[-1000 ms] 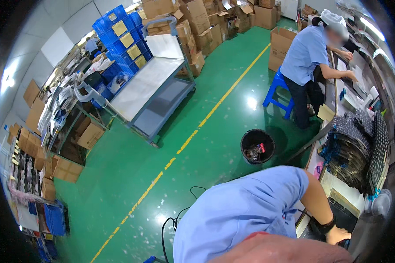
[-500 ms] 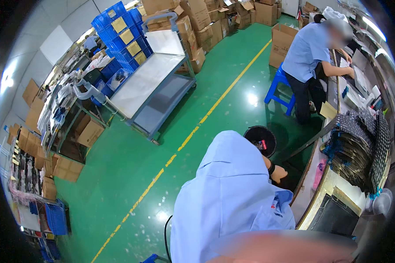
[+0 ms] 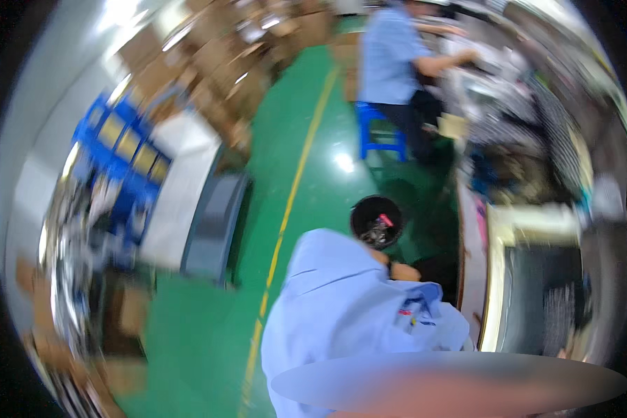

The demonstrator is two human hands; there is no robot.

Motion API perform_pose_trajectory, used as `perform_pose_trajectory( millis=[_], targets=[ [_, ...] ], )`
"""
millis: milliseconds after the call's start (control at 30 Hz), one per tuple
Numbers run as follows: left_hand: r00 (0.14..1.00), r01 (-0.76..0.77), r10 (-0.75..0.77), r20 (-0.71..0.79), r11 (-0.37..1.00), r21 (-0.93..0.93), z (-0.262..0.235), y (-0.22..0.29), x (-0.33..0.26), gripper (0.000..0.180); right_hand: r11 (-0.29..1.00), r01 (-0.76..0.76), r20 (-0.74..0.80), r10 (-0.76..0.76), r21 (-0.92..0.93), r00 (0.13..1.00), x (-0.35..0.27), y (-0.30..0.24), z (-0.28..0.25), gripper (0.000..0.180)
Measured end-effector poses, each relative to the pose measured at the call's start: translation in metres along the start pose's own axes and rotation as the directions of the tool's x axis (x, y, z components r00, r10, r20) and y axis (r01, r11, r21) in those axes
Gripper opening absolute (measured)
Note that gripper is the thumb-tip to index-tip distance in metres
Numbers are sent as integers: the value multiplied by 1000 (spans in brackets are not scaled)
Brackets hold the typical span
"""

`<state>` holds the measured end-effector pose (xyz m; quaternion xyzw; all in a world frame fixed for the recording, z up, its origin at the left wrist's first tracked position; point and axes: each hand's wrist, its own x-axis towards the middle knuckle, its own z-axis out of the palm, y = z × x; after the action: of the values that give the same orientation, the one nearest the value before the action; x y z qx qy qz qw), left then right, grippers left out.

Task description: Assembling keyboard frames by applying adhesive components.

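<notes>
My left arm, in a light blue sleeve, rises from the lower middle and bends at the elbow. Beyond the sleeve my left hand shows small and blurred, beside the bench's near side and just below a black bin. Its fingers are too smeared to read, and dark shadow lies next to it. Red and silvery scraps sit in the bin. On the bench to the right is a dark flat panel in a pale frame. I cannot make out my right hand; a blurred skin-coloured patch shows by the panel's lower right.
A co-worker in blue sits on a blue stool at the bench, hands over pale items. Dotted dark sheets lie nearer. A cart, blue crates and cardboard boxes stand left, past a yellow floor line.
My view has swung right, so the co-worker, bin and cart sit farther left and more of the bench shows. The picture is now blurred. My left hand stays low beside the bench.
</notes>
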<state>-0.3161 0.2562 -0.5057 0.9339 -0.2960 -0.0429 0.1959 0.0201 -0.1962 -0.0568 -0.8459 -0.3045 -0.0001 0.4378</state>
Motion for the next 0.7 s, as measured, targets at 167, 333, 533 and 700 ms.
perform_pose_trajectory(
  millis=[167, 333, 533, 700],
  targets=[
    [931, 255, -27, 365, 762, -595, -177, 99, 4, 28, 888, -325, -359, 202, -326, 911, -109, -31, -1, 82],
    [868, 86, 105, 485, 931, -354, -282, 132, 102, 28, 764, -346, -402, 124, -545, 907, -94, -38, 15, 64],
    [827, -451, 473, -305, 881, 142, -423, 220, 245, 57, 831, -223, -368, 24, -509, 930, -95, -59, 16, 51],
    [835, -352, 444, -325, 885, 305, -435, 217, 323, 97, 888, -35, 37, 59, -459, 998, -89, -96, -33, 60]
  ],
)
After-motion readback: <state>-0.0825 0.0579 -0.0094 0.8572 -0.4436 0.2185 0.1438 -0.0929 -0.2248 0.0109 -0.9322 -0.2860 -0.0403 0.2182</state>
